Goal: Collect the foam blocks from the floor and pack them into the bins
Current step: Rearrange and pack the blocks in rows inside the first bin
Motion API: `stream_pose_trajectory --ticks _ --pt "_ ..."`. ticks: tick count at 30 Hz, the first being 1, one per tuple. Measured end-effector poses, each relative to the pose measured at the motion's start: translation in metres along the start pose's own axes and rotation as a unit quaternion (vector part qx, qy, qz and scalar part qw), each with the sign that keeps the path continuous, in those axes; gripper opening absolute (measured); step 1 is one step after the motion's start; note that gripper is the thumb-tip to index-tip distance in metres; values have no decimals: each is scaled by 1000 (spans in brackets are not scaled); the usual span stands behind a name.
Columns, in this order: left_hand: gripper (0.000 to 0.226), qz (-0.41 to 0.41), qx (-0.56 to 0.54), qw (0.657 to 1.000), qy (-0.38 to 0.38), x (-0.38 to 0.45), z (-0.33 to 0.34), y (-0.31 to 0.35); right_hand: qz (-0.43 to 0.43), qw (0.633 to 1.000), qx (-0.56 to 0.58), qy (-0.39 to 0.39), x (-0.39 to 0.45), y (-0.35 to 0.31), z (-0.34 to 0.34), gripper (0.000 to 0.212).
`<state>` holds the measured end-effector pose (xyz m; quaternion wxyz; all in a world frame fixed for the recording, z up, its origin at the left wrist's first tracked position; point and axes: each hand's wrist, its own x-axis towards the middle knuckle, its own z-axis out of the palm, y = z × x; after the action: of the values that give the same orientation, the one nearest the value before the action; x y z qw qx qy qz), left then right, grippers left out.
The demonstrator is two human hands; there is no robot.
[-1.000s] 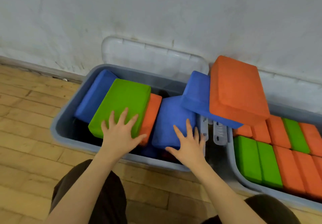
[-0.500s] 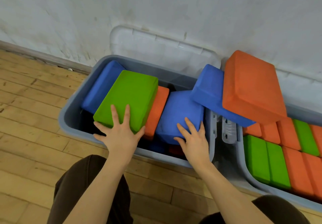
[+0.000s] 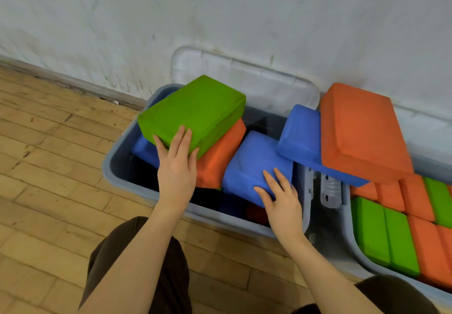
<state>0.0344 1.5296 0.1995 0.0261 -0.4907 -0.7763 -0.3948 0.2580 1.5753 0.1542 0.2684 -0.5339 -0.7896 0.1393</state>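
Observation:
A grey left bin holds loose foam blocks. My left hand grips the near corner of a green block, fingers on top and thumb at its edge; the block is raised and tilted over the bin's back left. Under it lie an orange block and a blue block. My right hand rests flat with spread fingers on another blue block at the bin's right side.
A third blue block bridges the two bins' rims with a large orange block lying on it. The right bin is packed with green and orange blocks. A clear lid leans on the wall. Wooden floor lies left.
My left hand has lifted the green block up and toward the bin's back left, uncovering more of the orange block. My right hand stays on the blue block.

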Motion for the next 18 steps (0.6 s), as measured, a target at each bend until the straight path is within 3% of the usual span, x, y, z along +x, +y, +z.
stream_pose_trajectory --ticks 5,9,18 --pt "50 5 -21 1000 -8 3 -17 18 73 991 108 13 0 -28 -10 61" --pt "48 43 -13 999 6 0 -28 21 102 984 143 26 -2 -47 -18 51" --pt "46 52 -6 997 57 4 -60 9 80 975 192 73 2 -99 -20 45"
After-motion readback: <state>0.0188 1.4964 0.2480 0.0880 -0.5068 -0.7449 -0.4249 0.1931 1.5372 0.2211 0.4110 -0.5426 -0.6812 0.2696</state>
